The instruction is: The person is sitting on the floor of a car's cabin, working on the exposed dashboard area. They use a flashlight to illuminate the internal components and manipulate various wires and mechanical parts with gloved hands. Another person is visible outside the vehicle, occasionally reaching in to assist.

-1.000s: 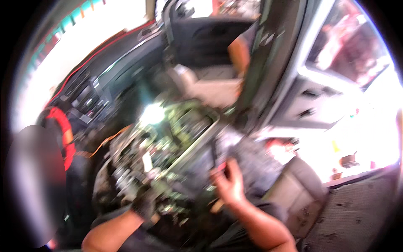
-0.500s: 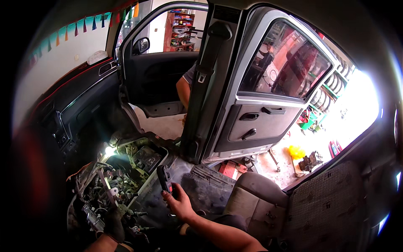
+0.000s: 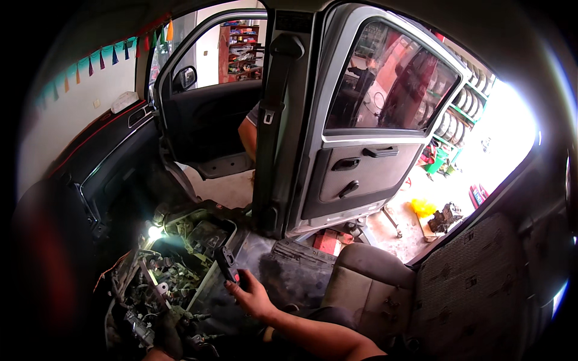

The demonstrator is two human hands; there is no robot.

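My right hand (image 3: 251, 297) is closed around a slim black handheld device (image 3: 225, 262) with a red patch by my fingers. The device is tilted above the bare black metal floor, beside the open engine bay (image 3: 227, 224). My left hand (image 3: 171, 338), in a dark glove, is low among the engine parts at the near end of the bay. Its fingers are lost in shadow, so their grip does not show. Hoses, wiring and metal fittings (image 3: 161, 289) lie close to it. A bright work light (image 3: 155, 232) shines at the bay's far left side.
Beyond the bay is an open front door (image 3: 211, 120), with another person's arm (image 3: 248, 133) partly behind the pillar (image 3: 278, 150). The open rear door (image 3: 361, 180) stands to the right. A grey seat (image 3: 361, 283) lies near my right arm; the dashboard (image 3: 102, 156) runs along the left.
My right hand has shifted slightly left and down with the black device. My left hand sits a little lower and further right. The whole view has turned slightly.
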